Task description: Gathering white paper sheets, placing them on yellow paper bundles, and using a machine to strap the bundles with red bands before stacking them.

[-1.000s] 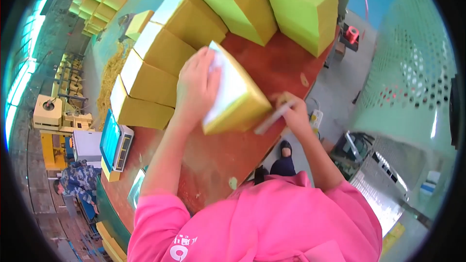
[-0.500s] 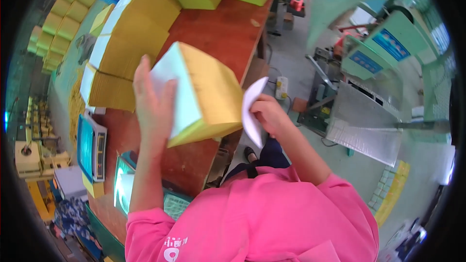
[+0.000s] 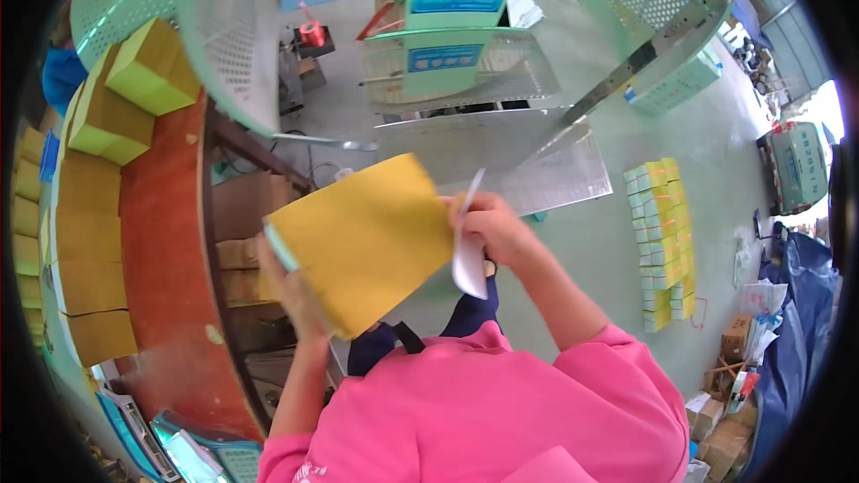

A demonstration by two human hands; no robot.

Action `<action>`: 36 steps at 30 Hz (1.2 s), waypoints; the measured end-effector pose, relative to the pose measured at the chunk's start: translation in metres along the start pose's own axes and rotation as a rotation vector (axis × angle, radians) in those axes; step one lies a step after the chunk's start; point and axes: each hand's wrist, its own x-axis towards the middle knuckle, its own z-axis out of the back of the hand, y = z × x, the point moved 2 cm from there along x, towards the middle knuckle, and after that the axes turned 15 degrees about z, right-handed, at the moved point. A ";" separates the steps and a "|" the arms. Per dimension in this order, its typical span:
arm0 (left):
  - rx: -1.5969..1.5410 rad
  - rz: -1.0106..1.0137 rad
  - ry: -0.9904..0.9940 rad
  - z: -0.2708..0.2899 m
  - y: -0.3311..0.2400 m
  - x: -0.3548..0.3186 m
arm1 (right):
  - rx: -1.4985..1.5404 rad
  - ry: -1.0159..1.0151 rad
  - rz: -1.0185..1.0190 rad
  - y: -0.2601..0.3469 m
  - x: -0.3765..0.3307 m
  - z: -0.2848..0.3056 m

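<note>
A yellow box-shaped package point(image 3: 367, 241) with a pale side is held tilted in front of my body. My left hand point(image 3: 297, 293) supports its left end, closed around the edge, with some fingers hidden behind it. At the right end, my right hand point(image 3: 494, 225) pinches a curved white paper sheet point(image 3: 469, 259) close against the package. Whether my right fingers also grip the package, I cannot tell. Ahead of my hands lies the metal table plate point(image 3: 537, 165) of a green machine point(image 3: 456, 27).
To the left stands a red-brown table point(image 3: 165, 241) with similar yellow packages point(image 3: 89, 233) along its far side. A scale point(image 3: 134, 434) is at lower left. Stacked yellow-and-white bundles point(image 3: 662, 241) rest on the floor to the right. A metal bar point(image 3: 617, 80) crosses above the plate.
My body and the package have turned right, away from the table and toward the green machine. The package now shows mostly its yellow face. Both hands keep their hold.
</note>
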 end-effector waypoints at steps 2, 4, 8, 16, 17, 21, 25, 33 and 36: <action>-0.102 0.020 0.093 -0.088 0.026 -0.003 | -0.081 -0.111 0.037 0.022 -0.007 0.083; -0.287 0.072 0.209 -0.185 0.035 -0.004 | -0.040 -0.133 0.121 0.033 -0.001 0.175; -0.481 0.142 0.346 -0.303 0.051 -0.016 | -0.022 -0.043 0.095 0.062 0.012 0.277; -0.551 0.471 0.337 -0.363 0.084 -0.009 | 0.442 0.096 -0.001 0.058 0.050 0.387; -0.525 0.462 0.316 -0.358 0.079 -0.007 | 0.458 0.105 -0.010 0.055 0.056 0.392; -0.461 0.432 0.263 -0.351 0.058 -0.008 | 0.440 0.101 -0.210 0.022 0.082 0.434; -0.108 0.307 0.407 -0.330 0.061 -0.012 | 0.186 0.010 -0.298 0.002 0.101 0.426; -0.364 0.409 0.383 -0.344 0.047 -0.028 | -0.554 -0.066 -0.036 0.000 0.093 0.397; -0.325 0.450 0.296 -0.346 0.048 -0.033 | -0.679 -0.220 0.232 -0.010 0.087 0.392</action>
